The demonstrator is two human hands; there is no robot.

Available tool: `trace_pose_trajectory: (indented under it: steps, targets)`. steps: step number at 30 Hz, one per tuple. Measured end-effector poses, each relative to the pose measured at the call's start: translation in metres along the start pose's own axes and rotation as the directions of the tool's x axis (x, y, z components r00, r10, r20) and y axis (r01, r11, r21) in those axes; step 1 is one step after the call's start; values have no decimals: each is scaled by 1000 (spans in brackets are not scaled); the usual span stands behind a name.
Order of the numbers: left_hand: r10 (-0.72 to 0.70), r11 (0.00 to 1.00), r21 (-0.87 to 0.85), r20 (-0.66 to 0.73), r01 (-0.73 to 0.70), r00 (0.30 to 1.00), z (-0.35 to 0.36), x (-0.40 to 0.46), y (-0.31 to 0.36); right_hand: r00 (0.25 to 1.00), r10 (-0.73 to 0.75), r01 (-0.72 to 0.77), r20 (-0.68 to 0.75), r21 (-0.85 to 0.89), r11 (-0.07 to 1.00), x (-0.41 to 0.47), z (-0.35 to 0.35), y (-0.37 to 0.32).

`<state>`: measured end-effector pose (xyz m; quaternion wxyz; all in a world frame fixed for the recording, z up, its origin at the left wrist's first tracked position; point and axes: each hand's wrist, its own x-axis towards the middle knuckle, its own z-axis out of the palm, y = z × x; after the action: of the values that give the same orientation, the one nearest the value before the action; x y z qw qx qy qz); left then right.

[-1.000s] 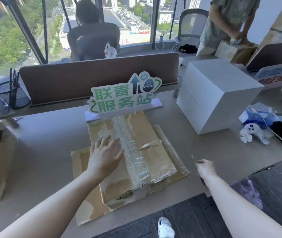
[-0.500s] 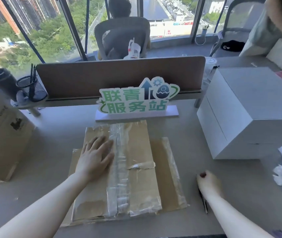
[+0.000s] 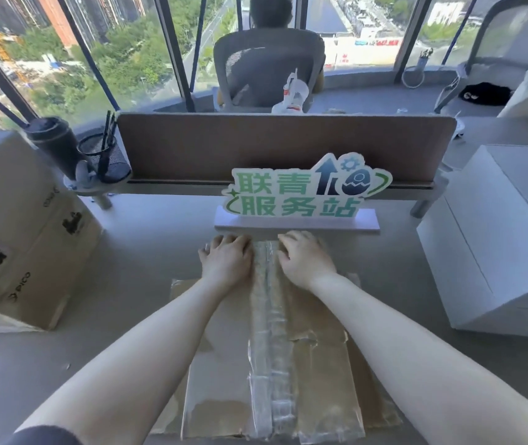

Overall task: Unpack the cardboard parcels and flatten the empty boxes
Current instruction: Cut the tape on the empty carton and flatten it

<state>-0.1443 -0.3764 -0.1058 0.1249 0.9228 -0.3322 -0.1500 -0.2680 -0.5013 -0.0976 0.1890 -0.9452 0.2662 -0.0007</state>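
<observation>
Flattened box (image 3: 317, 374) lies flat on the desk (image 3: 134, 284), taped seam running away from the person. Left hand (image 3: 228, 261) and right hand (image 3: 304, 263) rest palm-down on its far end, one each side of the tape strip (image 3: 272, 332), fingers curled at the far edge just before the sign (image 3: 298, 200). Whether they grip that edge: cannot tell. Brown box (image 3: 21, 232) stands left, white box (image 3: 497, 239) right.
</observation>
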Motion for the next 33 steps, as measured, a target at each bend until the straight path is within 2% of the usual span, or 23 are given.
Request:
trace_pose_trajectory:
  steps: [2,3,7,10,13,16,18,21,22,24,26,28,30,33]
  targets:
    - [-1,999,-34,-23,0,1000,2,2,-3,996,57,-53,68,-62,997,14,7,-1]
    - [-1,998,-61,-43,-2,999,4,4,-6,996,73,-71,47,-40,997,18,11,-1]
    - [-24,991,-134,-113,9,993,6,7,-7,981,126,-97,-148,188,977,22,20,2]
    - [-57,979,-203,-142,27,988,6,11,-7,966,166,-98,-201,307,946,25,22,4]
    - [-89,947,-319,-149,37,985,3,16,-7,963,212,-132,-164,401,906,29,18,4]
    - [-94,903,-427,-91,46,991,0,21,-7,965,255,-178,-65,552,814,31,14,2]
    - [-97,818,-572,-27,64,995,-6,25,-11,965,261,-167,-33,688,707,30,6,3]
    - [-55,551,-830,67,87,996,-25,23,-19,960,279,-116,-19,881,459,26,-14,8]
    - [-29,481,-871,95,97,995,-33,20,-21,958,286,-98,-25,908,408,24,-21,11]
    - [20,384,-918,117,101,993,-50,17,-27,958,282,-68,-44,924,377,19,-35,20]
    - [75,369,-927,111,76,991,-67,19,-43,975,217,-45,-43,922,384,9,-49,33]
    - [121,429,-900,146,81,982,-85,23,-65,988,152,-53,-15,899,434,-2,-67,49]
    - [132,526,-844,206,107,970,-99,22,-88,992,125,-94,22,790,606,-13,-83,67]
    - [63,644,-764,109,44,992,-113,21,-116,977,209,-194,31,526,828,-26,-98,96]
